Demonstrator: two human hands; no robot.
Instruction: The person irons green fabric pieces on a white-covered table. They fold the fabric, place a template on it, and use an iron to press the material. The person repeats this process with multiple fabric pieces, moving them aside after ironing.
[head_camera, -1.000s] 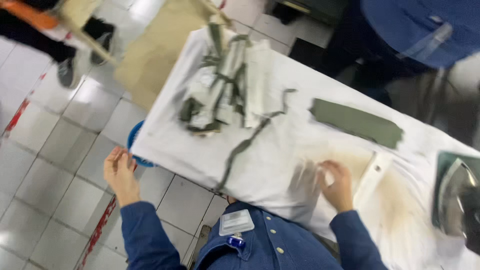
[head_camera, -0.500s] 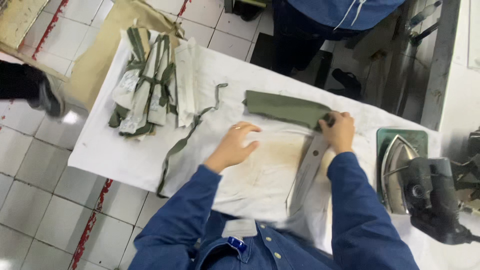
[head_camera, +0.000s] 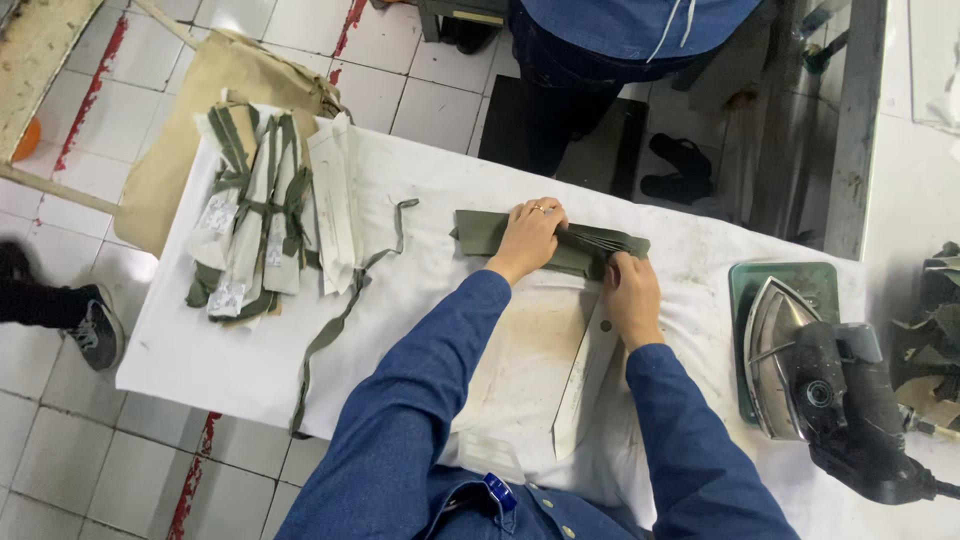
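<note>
Olive-green fabric strip (head_camera: 500, 232) lies flat on the white padded pressing table (head_camera: 200, 350), stretched between the two hands at its far edge. Well to the left of the grip sits a bundle of tied olive and white fabric pieces (head_camera: 250, 220), with a loose olive tie strip (head_camera: 335, 325) trailing from it toward the near table edge. The left hand (head_camera: 528, 235) lies palm down on the strip, fingers curled over its far edge, pressing it flat rather than closing around it. Just to its right, the right hand (head_camera: 630, 292) pinches the strip's right end, where the cloth gathers into narrow pleats or layers. Directly below that hand, a long white template piece (head_camera: 585, 375) runs toward the person's body across a scorched, yellowed patch of the cover. Well to the right of the grip, a steam iron (head_camera: 810, 370) rests on its green mat (head_camera: 760, 285). The strip looks thin, limp and matte, smooth on its left half and bunched on its right. My judgement is that the gathered end could slip out of line or spring open if the right hand's pinch loosens, since limp cloth holds no crease by itself. The nearby iron may be hot, so a sleeve or wrist swinging right could brush it.
</note>
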